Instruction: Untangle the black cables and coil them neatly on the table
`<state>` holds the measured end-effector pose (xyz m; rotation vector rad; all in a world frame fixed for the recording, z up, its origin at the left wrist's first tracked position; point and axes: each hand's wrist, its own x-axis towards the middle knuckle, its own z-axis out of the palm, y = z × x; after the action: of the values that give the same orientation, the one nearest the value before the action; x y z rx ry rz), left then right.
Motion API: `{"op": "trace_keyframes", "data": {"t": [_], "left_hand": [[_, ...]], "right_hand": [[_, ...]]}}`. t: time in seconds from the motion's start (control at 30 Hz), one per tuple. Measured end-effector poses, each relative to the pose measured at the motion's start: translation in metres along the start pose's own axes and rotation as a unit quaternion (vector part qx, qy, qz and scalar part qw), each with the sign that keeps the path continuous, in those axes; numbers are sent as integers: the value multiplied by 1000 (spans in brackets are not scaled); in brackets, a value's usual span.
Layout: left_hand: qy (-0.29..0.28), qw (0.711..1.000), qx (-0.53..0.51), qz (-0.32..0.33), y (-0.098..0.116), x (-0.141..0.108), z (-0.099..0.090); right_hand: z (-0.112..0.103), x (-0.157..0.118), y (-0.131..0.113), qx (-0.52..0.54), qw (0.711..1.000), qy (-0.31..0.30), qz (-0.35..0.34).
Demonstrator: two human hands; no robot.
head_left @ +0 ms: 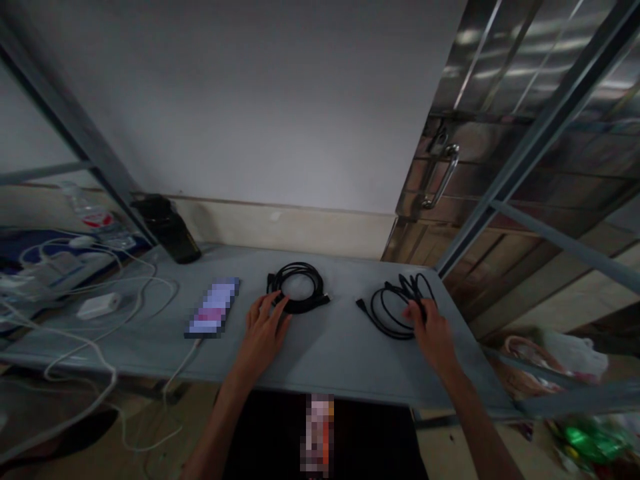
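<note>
Loose cable (394, 335), right side of table (325, 363), is pinched by right hand (434, 330). Left hand (264, 327) is held part-spread at near edge of coiled cable (303, 307). Arranging seems in hand; steady pinch likely needed next.

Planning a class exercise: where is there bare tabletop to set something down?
Bare grey tabletop lies between the left coiled cable and right coiled cable, and behind the smartphone, between dark bottle and left coiled cable. Crowded: the left end, among white cables and charger.
</note>
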<state>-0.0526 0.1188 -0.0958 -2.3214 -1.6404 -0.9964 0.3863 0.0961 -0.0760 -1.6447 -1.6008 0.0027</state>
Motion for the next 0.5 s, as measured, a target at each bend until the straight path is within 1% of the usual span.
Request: {"op": "trace_keyframes", "data": {"t": [0.1, 0.2, 0.3, 0.4, 0.5], "left_hand": [[8, 1000, -6, -5, 0, -1, 0], [11, 1000, -10, -11, 0, -2, 0], [5, 1000, -9, -9, 0, -2, 0], [-2, 1000, -4, -6, 0, -2, 0], [-4, 1000, -5, 0, -1, -2, 0]], "right_hand": [[-11, 16, -3, 65, 997, 4, 38], [-16, 26, -5, 151, 986, 5, 77], [-17, 29, -11, 188, 979, 4, 82], [-22, 32, -24, 236, 969, -11, 76], [-40, 44, -48, 266, 960, 20, 87]]}}
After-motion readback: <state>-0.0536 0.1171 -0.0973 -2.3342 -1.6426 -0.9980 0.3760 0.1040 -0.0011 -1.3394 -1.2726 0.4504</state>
